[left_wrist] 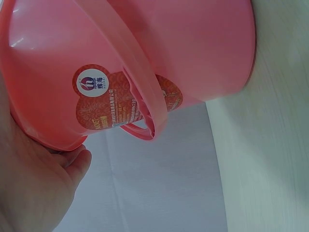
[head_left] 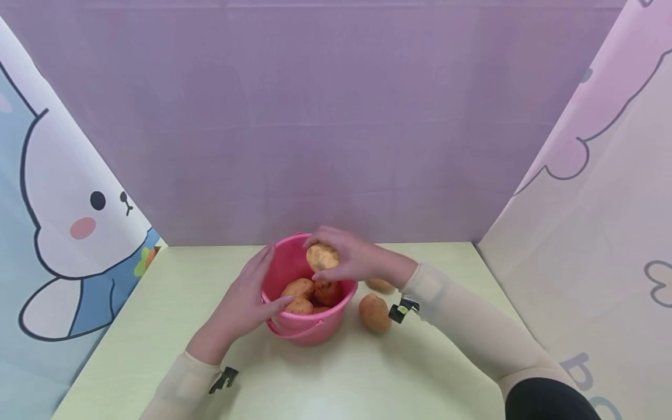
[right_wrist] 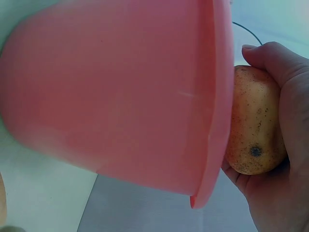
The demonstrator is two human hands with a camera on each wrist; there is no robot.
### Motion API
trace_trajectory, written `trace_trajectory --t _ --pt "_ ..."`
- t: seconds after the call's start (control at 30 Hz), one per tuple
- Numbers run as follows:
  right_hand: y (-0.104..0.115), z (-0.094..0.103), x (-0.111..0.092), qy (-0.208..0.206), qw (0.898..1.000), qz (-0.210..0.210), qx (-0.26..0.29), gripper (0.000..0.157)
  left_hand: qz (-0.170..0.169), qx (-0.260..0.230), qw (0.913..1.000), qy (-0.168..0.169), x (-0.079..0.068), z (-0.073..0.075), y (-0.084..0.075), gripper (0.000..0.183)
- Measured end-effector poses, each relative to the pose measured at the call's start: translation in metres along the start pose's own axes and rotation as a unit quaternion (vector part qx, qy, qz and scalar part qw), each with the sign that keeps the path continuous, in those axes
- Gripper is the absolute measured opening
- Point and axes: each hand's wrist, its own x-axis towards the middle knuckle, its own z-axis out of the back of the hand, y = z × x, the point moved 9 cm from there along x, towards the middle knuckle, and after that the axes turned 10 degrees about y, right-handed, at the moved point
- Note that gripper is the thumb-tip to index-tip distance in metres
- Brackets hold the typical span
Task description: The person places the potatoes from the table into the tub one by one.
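Note:
A pink bucket (head_left: 310, 332) stands upright on the table with several potatoes (head_left: 299, 288) inside. Over its opening, near the right rim, my right hand (head_left: 354, 256) grips a potato (head_left: 322, 258) between thumb and fingers. In the right wrist view that potato (right_wrist: 256, 121) shows just beyond the bucket's rim. My left hand (head_left: 244, 303) holds the left side of the bucket's rim, its thumb reaching over the near edge. The left wrist view shows the bucket's handle (left_wrist: 140, 77) hanging down its side, across a red label (left_wrist: 104, 104).
One potato (head_left: 375, 314) lies on the pale table (head_left: 325, 385) right of the bucket. Another potato (head_left: 380, 286) is partly hidden behind my right wrist. A purple wall (head_left: 336, 128) rises behind the table, with printed panels at both sides.

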Motion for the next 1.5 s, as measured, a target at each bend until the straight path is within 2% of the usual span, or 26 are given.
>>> trace_trajectory --t 0.67,1.0,1.2,1.4,1.5 --pt "-0.006 -0.018 0.001 0.020 0.998 -0.020 0.059 0.051 0.004 -0.001 1.0000 0.001 -0.003 0.001 -0.003 0.122" --pt "-0.007 -0.017 -0.001 0.026 0.999 -0.022 0.032 0.053 0.004 -0.001 1.0000 0.001 -0.003 0.000 -0.002 0.122" --pt "-0.007 -0.005 -0.014 -0.005 1.000 -0.023 0.002 0.047 0.001 -0.002 1.0000 -0.001 -0.003 -0.001 -0.004 0.120" --pt "-0.004 0.014 -0.039 -0.068 0.998 0.008 -0.016 0.041 0.007 -0.003 1.0000 0.000 -0.003 -0.001 -0.005 0.120" --pt "-0.008 0.019 -0.054 -0.089 0.996 0.006 -0.009 0.041 0.007 -0.002 1.0000 0.000 -0.004 0.000 -0.005 0.120"
